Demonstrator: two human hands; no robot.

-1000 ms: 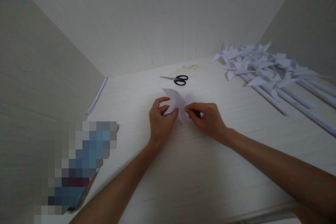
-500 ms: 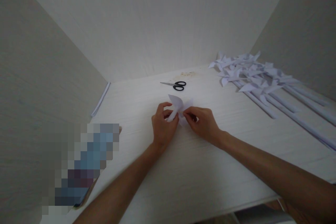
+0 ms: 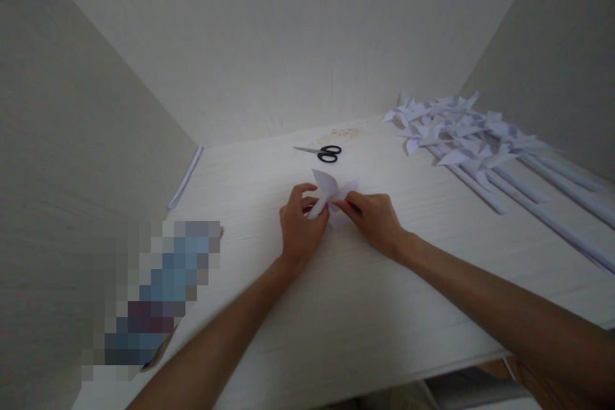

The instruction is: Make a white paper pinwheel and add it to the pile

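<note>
A white paper pinwheel (image 3: 327,187) with curled blades is between my two hands, low over the table. My left hand (image 3: 302,224) grips its near left side, thumb and fingers closed on the paper. My right hand (image 3: 377,218) is pinched at the pinwheel's right, thumb and index finger close to its centre. Whether some small piece sits in that pinch is hidden. Beyond the hands lies a pair of scissors (image 3: 328,154) with black handles, blades pointing left.
At the right, several paper pinwheels on rolled paper sticks (image 3: 473,189) lie heaped. A white paper strip or roll (image 3: 185,177) rests along the left wall. A pixelated phone-like object (image 3: 166,288) is at the lower left. Small tan crumbs (image 3: 346,133) are scattered behind the scissors. Walls enclose three sides.
My right thumb and index finger have shifted slightly left over the pinwheel's centre. The left hand keeps its hold. The whole view has moved a little.
</note>
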